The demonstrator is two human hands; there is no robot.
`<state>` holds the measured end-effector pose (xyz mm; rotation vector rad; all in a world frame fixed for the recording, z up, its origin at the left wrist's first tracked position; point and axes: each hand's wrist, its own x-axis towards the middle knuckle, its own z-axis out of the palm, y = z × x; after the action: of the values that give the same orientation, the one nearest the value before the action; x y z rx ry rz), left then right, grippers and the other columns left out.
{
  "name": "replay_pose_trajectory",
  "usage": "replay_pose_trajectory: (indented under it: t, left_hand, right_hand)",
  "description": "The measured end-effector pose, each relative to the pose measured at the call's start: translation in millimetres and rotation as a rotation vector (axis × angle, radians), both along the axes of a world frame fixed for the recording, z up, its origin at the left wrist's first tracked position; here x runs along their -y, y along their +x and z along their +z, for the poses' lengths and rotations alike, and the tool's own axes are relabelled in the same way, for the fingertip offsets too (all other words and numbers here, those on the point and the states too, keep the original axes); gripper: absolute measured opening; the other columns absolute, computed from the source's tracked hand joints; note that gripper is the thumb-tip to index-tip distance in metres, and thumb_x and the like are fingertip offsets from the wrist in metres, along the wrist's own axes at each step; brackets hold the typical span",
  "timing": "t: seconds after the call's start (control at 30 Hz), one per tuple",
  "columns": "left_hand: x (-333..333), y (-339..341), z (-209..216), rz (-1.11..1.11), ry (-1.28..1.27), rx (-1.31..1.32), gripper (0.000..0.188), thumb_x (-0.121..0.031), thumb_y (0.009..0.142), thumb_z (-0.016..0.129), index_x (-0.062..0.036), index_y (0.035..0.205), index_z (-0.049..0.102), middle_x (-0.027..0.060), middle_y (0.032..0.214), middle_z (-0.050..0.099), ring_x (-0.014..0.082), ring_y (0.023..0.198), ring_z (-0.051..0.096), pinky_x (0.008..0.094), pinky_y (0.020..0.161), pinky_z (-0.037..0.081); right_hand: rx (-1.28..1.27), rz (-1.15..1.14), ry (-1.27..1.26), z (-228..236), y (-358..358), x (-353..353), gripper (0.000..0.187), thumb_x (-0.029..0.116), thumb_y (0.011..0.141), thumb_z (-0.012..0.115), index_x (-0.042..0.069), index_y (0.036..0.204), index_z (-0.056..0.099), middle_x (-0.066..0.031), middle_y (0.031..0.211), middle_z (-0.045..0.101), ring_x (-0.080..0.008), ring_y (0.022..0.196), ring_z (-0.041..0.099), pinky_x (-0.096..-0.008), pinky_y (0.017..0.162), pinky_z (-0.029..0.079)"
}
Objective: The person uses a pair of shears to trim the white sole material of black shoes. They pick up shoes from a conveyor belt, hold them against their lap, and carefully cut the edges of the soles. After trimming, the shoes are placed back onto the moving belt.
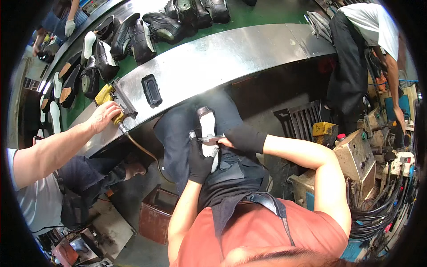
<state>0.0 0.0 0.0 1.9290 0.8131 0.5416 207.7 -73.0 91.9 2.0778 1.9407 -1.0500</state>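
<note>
Across my lap lies a shoe (208,126), its pale underside facing up and its dark end pointing at the bench. My left hand (200,161), in a black glove with bare or wrapped fingertips, grips its near side. My right hand (246,139), also black-gloved, is closed on a flat grey metal tool (211,139) laid crosswise over the shoe. The tool's exact kind is unclear, and part of it is hidden by my fingers.
A co-worker's hand at left grasps a yellow air stapler (105,95) with a hose. Black shoes (143,42) and insoles line the green conveyor (249,18) beyond the metal bench (262,49). A black tray (151,90) sits on it. Machinery (356,153) and another person stand at right.
</note>
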Motion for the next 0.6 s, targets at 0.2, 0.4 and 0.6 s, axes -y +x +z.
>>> replay_pose_trajectory:
  t: [0.2,0.4,0.6]
  left_hand:
    - [-29,51,67,0.085,-0.892,0.211,0.054,-0.041,0.104,0.034,0.0010,0.136,0.043,0.0160,0.130,0.053,0.0253,0.113,0.056,0.0359,0.096,0.044]
    - [-22,44,33,0.142,0.151,-0.135,0.055,-0.028,0.095,0.049,0.0048,0.138,0.039,0.0298,0.136,0.046,0.0435,0.122,0.050,0.0430,0.100,0.043]
    - [-19,17,26,-0.222,-0.233,-0.200,0.076,-0.027,0.080,0.071,0.0049,0.139,0.034,0.0265,0.127,0.052,0.0369,0.115,0.054,0.0432,0.094,0.044]
  right_hand:
    - [-0.976,-0.688,-0.790,-5,41,19,0.068,0.057,0.097,0.042,-0.006,0.090,0.066,-0.0210,0.080,0.069,-0.0202,0.070,0.071,-0.0375,0.063,0.052]
    - [-0.140,-0.001,0.161,80,59,-7,0.052,0.048,0.095,0.050,0.001,0.077,0.065,-0.0200,0.068,0.061,-0.0398,0.067,0.061,-0.0442,0.062,0.047]
    - [-0.582,-0.172,0.582,43,-5,21,0.037,0.034,0.097,0.052,0.001,0.082,0.061,-0.0186,0.075,0.061,-0.0339,0.068,0.060,-0.0398,0.063,0.046]
